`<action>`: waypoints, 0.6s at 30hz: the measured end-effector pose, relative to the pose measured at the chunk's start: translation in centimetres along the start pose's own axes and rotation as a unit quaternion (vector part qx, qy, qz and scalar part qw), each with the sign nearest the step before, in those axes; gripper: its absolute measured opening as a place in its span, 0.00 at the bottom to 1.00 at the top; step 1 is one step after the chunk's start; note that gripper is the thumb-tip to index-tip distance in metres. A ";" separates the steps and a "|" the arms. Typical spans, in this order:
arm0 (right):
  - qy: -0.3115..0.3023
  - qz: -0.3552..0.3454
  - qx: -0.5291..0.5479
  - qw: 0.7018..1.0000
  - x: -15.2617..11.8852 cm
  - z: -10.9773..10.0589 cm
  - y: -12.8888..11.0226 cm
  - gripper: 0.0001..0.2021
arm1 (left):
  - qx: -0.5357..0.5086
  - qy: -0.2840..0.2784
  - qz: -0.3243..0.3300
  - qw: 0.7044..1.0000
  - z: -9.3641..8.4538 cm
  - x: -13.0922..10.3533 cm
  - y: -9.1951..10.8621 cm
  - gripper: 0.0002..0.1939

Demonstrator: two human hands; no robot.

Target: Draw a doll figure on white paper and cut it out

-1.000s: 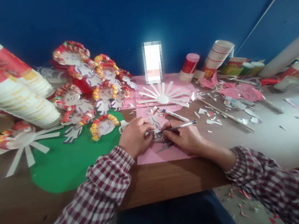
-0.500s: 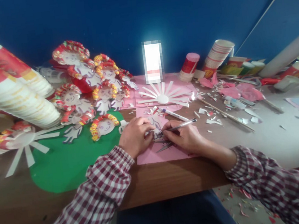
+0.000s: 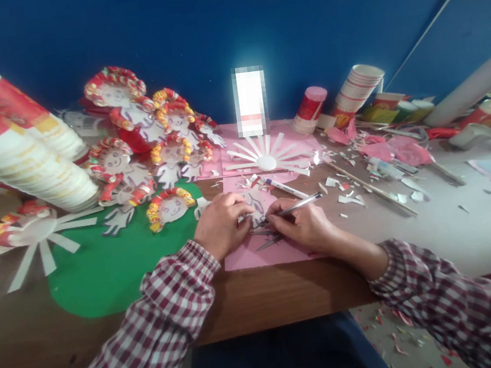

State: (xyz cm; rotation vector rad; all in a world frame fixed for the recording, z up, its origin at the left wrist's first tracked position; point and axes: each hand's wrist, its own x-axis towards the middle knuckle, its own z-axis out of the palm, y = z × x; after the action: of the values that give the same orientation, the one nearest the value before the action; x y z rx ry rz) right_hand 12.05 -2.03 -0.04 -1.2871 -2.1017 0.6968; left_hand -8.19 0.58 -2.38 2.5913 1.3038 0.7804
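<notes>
My right hand point(image 3: 306, 224) is closed round a pen point(image 3: 299, 204), its tip down at a small white paper cutout point(image 3: 255, 202) with dark outlines. From the other side my left hand point(image 3: 226, 222) holds the cutout's left edge between thumb and fingers. The cutout lies over a pink paper sheet point(image 3: 248, 255). Just below it, partly under my right hand, the blades of a pair of scissors point(image 3: 270, 242) show; their handles are hidden. A white marker point(image 3: 288, 188) lies behind my right hand.
Paper-doll figures with curled red and yellow hair point(image 3: 170, 157) stand at left, near a green sheet point(image 3: 99, 273) and leaning stacked paper cups point(image 3: 42, 167). A cup cut into strips point(image 3: 267, 162) lies behind my hands. Scraps and a wooden stick point(image 3: 371, 186) lie at right.
My hands stay in nearly the same place, with the pen tip still at the cutout. The pen and fingers show only a very slight shift.
</notes>
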 end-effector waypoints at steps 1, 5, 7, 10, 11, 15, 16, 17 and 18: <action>0.001 -0.001 0.003 1.000 0.0 0.0 0.0 0.06 | 0.001 0.000 0.000 1.000 0.0 0.0 0.0 0.09; 0.004 -0.010 0.007 1.000 0.0 0.1 0.2 0.06 | 0.000 0.000 0.002 1.000 0.0 0.0 0.0 0.09; 0.004 -0.012 0.003 1.000 0.0 0.1 0.3 0.07 | 0.000 0.003 0.002 1.000 0.0 0.0 0.0 0.09; -0.001 -0.005 -0.001 1.000 0.0 0.1 0.2 0.06 | 0.001 0.006 0.002 1.000 0.0 0.0 0.0 0.09; -0.003 -0.003 -0.001 1.000 0.0 0.0 0.1 0.06 | 0.000 0.006 0.003 1.000 0.0 0.0 0.0 0.09; -0.006 0.001 0.003 1.000 0.0 0.0 0.0 0.06 | -0.003 0.002 0.004 1.000 -0.1 0.0 0.1 0.09; -0.004 0.001 0.004 1.000 0.0 0.0 0.0 0.06 | -0.003 0.002 0.003 1.000 -0.1 0.0 0.1 0.09; -0.002 0.000 0.004 1.000 0.0 0.0 0.0 0.06 | -0.003 0.001 0.002 1.000 -0.1 0.0 0.0 0.09; -0.001 0.000 0.005 1.000 0.0 0.0 0.0 0.07 | -0.003 0.000 0.002 1.000 -0.1 0.0 0.0 0.09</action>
State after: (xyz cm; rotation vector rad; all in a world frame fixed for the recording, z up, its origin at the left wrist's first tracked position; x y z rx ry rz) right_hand 12.08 -2.04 -0.03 -1.2816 -2.0980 0.7077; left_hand -8.21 0.54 -2.27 2.5901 1.2948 0.7831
